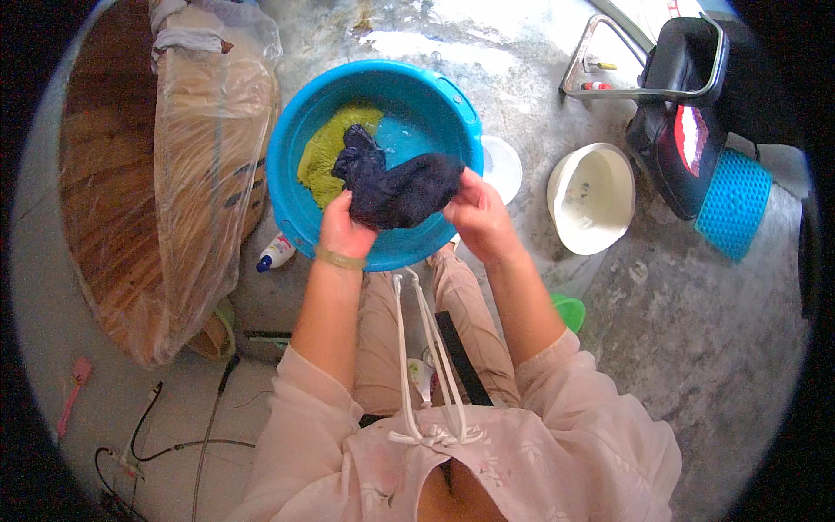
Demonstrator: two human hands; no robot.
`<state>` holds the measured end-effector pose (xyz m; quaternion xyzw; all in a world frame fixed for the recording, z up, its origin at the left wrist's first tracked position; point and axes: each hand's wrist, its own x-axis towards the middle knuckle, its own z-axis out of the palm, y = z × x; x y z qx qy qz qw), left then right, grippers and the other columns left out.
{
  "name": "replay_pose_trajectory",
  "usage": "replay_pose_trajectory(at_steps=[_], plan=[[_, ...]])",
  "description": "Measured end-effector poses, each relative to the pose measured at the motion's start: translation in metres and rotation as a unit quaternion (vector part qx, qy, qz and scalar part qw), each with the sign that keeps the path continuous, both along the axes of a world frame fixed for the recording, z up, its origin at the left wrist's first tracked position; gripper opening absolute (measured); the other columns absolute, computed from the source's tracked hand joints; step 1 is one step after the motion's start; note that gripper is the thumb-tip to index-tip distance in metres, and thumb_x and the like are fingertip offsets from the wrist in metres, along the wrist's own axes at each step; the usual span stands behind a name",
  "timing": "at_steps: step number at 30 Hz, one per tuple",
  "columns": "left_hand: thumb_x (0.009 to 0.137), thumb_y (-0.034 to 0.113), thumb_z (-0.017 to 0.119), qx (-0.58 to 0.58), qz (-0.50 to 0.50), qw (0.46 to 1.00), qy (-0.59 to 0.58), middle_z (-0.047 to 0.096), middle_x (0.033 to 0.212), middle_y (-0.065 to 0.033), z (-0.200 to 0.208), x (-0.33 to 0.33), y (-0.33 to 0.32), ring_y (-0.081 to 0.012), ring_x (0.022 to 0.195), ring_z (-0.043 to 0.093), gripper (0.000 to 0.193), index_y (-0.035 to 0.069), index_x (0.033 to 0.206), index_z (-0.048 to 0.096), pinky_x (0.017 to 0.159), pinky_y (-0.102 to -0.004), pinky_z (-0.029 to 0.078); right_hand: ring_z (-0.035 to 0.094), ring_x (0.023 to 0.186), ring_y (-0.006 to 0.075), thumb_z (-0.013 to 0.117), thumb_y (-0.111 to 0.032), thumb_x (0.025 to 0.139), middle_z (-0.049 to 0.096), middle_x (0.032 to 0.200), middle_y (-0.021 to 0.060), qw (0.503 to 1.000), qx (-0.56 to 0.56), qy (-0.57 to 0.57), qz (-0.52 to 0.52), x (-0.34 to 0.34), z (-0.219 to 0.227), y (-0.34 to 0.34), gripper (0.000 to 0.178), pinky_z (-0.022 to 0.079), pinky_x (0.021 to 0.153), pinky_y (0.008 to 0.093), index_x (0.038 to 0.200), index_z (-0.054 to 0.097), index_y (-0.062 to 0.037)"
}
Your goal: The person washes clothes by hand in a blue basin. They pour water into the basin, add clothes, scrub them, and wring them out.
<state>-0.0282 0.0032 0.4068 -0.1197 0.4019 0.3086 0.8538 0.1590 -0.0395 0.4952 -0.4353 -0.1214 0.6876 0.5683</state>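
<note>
A dark navy cloth (pixel 404 193), bunched at its left end, is stretched between my two hands over a round blue plastic basin (pixel 287 130). My left hand (pixel 344 228) is closed on its lower left edge, with a pale bangle around the wrist. At the cloth's right end, my right hand (pixel 480 217) pinches the fabric. A wet yellow-green cloth (pixel 323 157) lies in the left part of the basin, partly covered by the dark one. Whether the dark piece is a garment I cannot tell.
A large wooden board (pixel 109 174) under clear plastic stands left. Beside the basin lies a white bottle with a blue cap (pixel 276 252). To the right are a cream bowl (pixel 591 198), a black padded chair (pixel 674 130) with a metal frame and a blue plastic basket (pixel 733 203). Cables (pixel 204 442) cross the lower-left floor.
</note>
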Motion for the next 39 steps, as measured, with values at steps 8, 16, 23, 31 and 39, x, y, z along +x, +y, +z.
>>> replay_pose_trajectory(at_steps=[8, 16, 23, 31, 39], plan=[[0.086, 0.034, 0.050, 0.013, 0.022, 0.988, -0.153, 0.044, 0.129, -0.0104, 0.054, 0.029, -0.011, -0.0271, 0.120, 0.041, 0.051, 0.005, 0.128, 0.040, 0.102, -0.0447, 0.028, 0.056, 0.098, 0.0185, 0.061, -0.015, 0.079, 0.057, 0.109, 0.0077, 0.988, -0.123, 0.056, -0.079, -0.018, -0.083, -0.008, 0.040, 0.044, 0.087, 0.0319, 0.114, 0.050, -0.0021], [0.082, 0.026, 0.060, 0.046, -0.016, 0.994, -0.100, 0.047, 0.127, -0.0074, 0.053, 0.027, -0.020, -0.0246, 0.116, 0.044, 0.054, 0.009, 0.128, 0.039, 0.100, -0.0421, 0.032, 0.055, 0.101, 0.0228, 0.061, -0.015, 0.076, 0.054, 0.113, 0.0124, 0.943, -0.024, 0.309, -0.121, -0.033, -0.062, 0.012, 0.059, 0.045, 0.088, 0.0356, 0.129, 0.037, -0.0076], [0.073, 0.012, 0.068, 0.290, -0.327, 0.891, 0.123, 0.051, 0.115, -0.0078, 0.038, 0.027, 0.005, -0.0191, 0.106, 0.049, 0.059, 0.002, 0.123, 0.039, 0.092, -0.0324, 0.039, 0.057, 0.083, 0.0171, 0.058, 0.000, 0.067, 0.057, 0.094, 0.0077, 0.992, -0.099, -0.062, -0.050, -0.026, -0.081, 0.027, 0.053, 0.046, 0.075, 0.0275, 0.119, 0.047, -0.0024], [0.065, 0.033, 0.071, 0.387, -0.525, 0.552, 0.519, 0.056, 0.104, -0.0267, 0.032, 0.043, 0.001, -0.0409, 0.093, 0.056, 0.085, -0.001, 0.128, 0.025, 0.079, -0.0450, 0.045, 0.057, 0.086, 0.0417, 0.069, -0.020, 0.067, 0.053, 0.103, 0.0241, 0.757, -0.192, -0.590, 0.204, -0.055, -0.070, 0.054, 0.046, 0.047, 0.077, 0.0435, 0.103, 0.048, 0.0010], [0.069, 0.011, 0.065, 0.196, -0.240, 0.947, 0.081, 0.059, 0.098, -0.0088, 0.037, 0.017, 0.004, -0.0185, 0.086, 0.057, 0.045, 0.003, 0.111, 0.051, 0.075, -0.0305, 0.047, 0.040, 0.120, 0.0261, 0.069, -0.022, 0.070, 0.038, 0.132, 0.0159, 0.984, -0.084, -0.081, 0.136, -0.012, -0.067, 0.037, 0.080, 0.030, 0.100, 0.0349, 0.136, 0.027, -0.0049]])
